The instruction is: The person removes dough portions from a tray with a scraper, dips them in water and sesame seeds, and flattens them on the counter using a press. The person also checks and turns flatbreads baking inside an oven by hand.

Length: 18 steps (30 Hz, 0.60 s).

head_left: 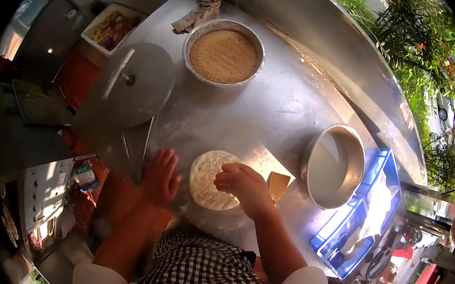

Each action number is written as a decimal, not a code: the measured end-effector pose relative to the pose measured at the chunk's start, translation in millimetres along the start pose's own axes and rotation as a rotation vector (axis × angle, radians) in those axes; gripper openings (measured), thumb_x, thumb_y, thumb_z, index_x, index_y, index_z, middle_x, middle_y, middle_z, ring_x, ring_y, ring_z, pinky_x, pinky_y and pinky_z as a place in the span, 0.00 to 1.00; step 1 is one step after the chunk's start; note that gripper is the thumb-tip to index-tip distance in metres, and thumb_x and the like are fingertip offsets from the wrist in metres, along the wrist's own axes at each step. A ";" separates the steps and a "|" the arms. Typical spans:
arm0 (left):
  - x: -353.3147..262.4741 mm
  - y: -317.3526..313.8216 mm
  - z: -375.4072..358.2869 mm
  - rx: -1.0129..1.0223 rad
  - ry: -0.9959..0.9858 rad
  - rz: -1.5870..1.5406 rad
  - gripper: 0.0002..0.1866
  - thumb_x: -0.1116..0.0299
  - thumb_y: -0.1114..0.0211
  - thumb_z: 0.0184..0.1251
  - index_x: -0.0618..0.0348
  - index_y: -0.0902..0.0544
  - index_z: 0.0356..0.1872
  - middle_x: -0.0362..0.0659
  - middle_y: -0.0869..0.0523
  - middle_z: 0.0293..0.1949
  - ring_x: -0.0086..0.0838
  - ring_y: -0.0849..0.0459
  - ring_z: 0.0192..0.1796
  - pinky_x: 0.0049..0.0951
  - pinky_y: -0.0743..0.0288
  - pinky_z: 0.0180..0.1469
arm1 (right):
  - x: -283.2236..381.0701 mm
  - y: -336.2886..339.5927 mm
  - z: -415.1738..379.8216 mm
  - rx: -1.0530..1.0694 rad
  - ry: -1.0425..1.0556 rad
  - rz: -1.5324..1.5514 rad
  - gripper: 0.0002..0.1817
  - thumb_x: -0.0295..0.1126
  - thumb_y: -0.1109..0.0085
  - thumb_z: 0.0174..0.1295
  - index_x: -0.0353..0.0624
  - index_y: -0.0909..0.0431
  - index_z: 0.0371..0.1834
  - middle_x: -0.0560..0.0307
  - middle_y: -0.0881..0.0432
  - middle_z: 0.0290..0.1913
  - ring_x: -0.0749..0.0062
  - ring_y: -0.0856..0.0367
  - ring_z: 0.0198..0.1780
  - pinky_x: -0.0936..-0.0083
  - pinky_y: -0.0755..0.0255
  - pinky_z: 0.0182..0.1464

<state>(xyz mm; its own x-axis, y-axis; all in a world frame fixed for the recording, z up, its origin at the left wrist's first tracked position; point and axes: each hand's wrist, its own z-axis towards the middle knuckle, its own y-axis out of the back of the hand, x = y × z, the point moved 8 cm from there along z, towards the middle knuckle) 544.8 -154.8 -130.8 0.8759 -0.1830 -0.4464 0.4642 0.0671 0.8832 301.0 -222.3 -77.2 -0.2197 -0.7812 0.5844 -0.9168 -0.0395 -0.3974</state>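
A flat round of dough (204, 187) lies on the metal worktop, with brownish crumbs spread over its top. My right hand (243, 187) hovers above its right half, fingers bunched together; what they hold, if anything, I cannot tell. Just left of the dough, my left hand (161, 180) rests by the table's near edge, fingers stretched out and holding nothing. Beside my right wrist is a tan, squarish flat piece (277, 186). Farther back stands a metal bowl (187, 60) filled with brown crumbly filling (224, 56).
At the right are a deep round metal pan (358, 172) and a blue plastic crate (316, 243). A round lid with a handle (147, 86) lies on the left. A crumpled cloth (199, 16) sits at the back, near a white box (92, 33) of food.
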 end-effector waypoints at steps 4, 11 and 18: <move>-1.6 2.8 2.0 0.022 -0.005 0.013 0.31 0.61 0.38 0.77 0.62 0.25 0.78 0.55 0.25 0.80 0.55 0.31 0.83 0.60 0.44 0.85 | 79.5 72.1 -16.9 -0.246 0.431 0.011 0.18 0.34 0.36 0.80 0.32 0.19 0.63 0.49 0.10 0.48 0.61 0.08 0.50 0.64 0.13 0.57; -9.2 8.1 4.0 -0.012 -0.011 0.053 0.31 0.60 0.37 0.76 0.62 0.23 0.77 0.55 0.23 0.78 0.55 0.28 0.82 0.60 0.41 0.84 | 132.9 256.9 -48.4 -0.929 0.561 -0.755 0.16 0.33 0.29 0.70 0.35 0.14 0.56 0.52 0.09 0.43 0.65 0.09 0.44 0.67 0.15 0.48; -10.8 9.6 4.5 -0.039 -0.033 0.056 0.31 0.61 0.36 0.76 0.62 0.23 0.77 0.55 0.23 0.79 0.55 0.28 0.81 0.60 0.41 0.84 | 111.8 298.0 -39.7 -1.003 0.392 -1.179 0.09 0.31 0.27 0.64 0.38 0.12 0.41 0.50 0.09 0.36 0.63 0.10 0.39 0.64 0.18 0.46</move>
<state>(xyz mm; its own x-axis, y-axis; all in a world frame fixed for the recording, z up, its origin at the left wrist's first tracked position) 539.2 -156.5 -116.8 0.8962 -0.2100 -0.3908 0.4198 0.1162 0.9002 -10.0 -296.7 -102.2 0.8156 -0.4040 0.4143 -0.4314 0.0526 0.9006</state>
